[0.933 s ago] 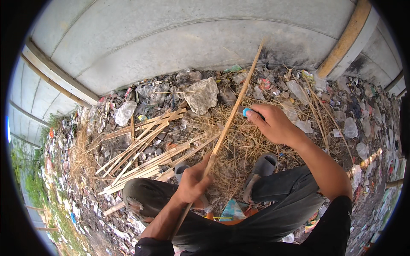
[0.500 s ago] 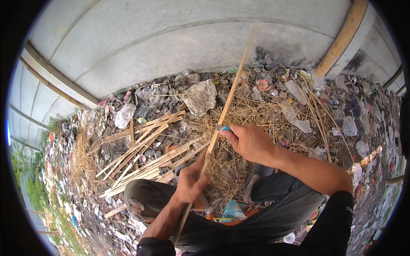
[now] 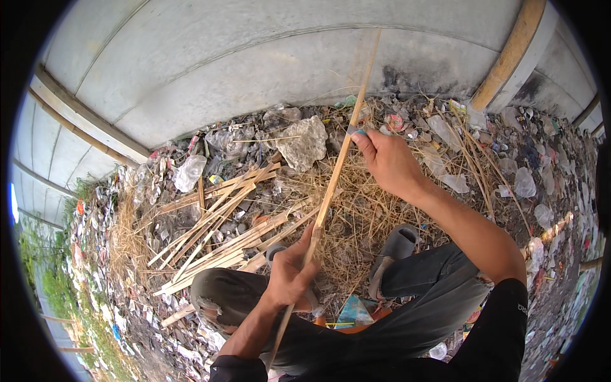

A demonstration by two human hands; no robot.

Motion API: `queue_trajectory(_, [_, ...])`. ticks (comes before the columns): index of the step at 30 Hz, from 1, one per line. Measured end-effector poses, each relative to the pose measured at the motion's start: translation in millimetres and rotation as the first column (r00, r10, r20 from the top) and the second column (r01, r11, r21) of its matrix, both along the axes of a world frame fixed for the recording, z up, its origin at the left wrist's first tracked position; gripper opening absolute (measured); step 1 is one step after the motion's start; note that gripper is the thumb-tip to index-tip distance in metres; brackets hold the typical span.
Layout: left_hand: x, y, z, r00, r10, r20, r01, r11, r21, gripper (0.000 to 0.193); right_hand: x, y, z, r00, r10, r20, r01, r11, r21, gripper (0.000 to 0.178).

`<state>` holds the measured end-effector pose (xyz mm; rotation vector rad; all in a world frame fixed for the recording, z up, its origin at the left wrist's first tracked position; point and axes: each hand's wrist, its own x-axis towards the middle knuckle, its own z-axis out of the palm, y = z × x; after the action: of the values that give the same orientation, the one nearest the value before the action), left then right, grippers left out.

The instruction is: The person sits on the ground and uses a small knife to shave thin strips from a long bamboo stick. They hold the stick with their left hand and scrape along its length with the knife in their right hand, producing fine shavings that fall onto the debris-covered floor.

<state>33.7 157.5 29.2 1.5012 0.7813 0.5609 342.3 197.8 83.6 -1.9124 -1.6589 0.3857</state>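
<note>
Head view: left hand (image 3: 289, 277) wrapped round bamboo strip (image 3: 333, 184); right hand (image 3: 393, 167) pinching blue-handled knife (image 3: 359, 132) against it. Strip likely light, springy, splintery; best gripped mid-length.

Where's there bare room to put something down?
Nowhere looks fully bare. The clearest patch, covered in straw, lies between the stick, right hand and right shoe. Left of the stick is crowded: wood strips, a rock and plastic trash.

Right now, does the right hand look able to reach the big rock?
Probably not directly: the right hand holds a small blue tool, and the long strip crosses between hand and rock.
</note>
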Motion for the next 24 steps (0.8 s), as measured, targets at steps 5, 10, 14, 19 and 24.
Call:
queue_trajectory(5, [12,6,17,0.999,0.046,0.025,-0.042,0.989,-0.145,0.075,-57,-44,-21,0.961,0.254,-0.111,-0.252,0.967,0.037,0.047])
queue_trajectory(10, [3,3,7,0.999,0.034,0.022,-0.032,0.997,-0.07,0.071,-12,-7,11,0.99,0.07,-0.122,-0.078,0.995,-0.056,0.046])
queue_trajectory(14, [8,9,12,0.998,0.052,0.018,-0.05,0.992,-0.115,0.06,-68,-53,-19,0.94,0.321,-0.115,-0.307,0.943,0.125,0.049])
queue_trajectory(19, [9,5,9,0.995,0.077,0.06,-0.072,0.994,-0.078,0.06,-45,-29,-9,0.972,0.217,-0.088,-0.203,0.968,0.149,0.042])
queue_trajectory(24, [6,7,16,0.996,0.06,0.07,-0.051,0.991,-0.127,0.065,-69,-54,-11,0.901,0.342,-0.268,-0.34,0.939,0.055,0.047])
